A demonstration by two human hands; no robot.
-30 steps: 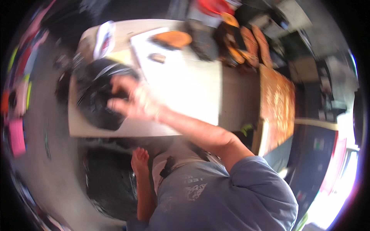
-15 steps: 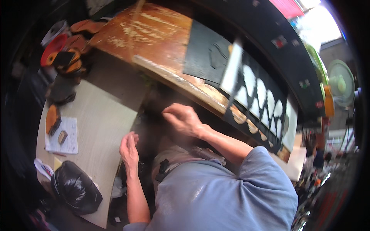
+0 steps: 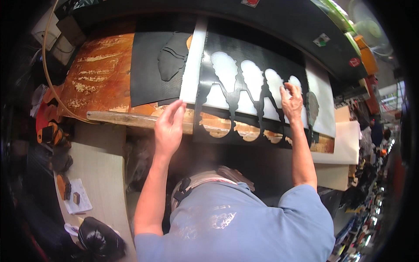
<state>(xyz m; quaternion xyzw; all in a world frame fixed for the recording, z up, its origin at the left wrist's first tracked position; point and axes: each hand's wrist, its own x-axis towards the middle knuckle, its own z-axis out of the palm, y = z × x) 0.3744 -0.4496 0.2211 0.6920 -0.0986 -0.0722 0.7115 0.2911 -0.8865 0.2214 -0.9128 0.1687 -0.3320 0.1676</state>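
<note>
Through the head view I have the black cut-out sheet (image 3: 251, 50) lying on the wooden bench (image 3: 96, 65), partly over a white board (image 3: 192, 70), its lower loops down by the bench's front edge with wood showing through them. My right hand (image 3: 292, 102) is over the sheet's right part, beside the rightmost of the upper holes; the fingers are bent, but I cannot tell whether they pinch the material or only rest there. My left hand (image 3: 169, 131) sits at the board's lower left corner, thumb and fingers slightly parted with nothing visible between them, and I can't make out whether the tips touch. I judge the sheet light for its spread and limp like thin rubber or foam — so many holes leave it little stiffness, and it would likely sag or twist if lifted from one end. The narrow webs between the holes look the easiest to stretch or tear, so I'd favour the solid band along the upper side, with two holds well apart. The white board looks smooth and much stiffer; I'd expect the sheet to slide on it rather than cling.
</note>
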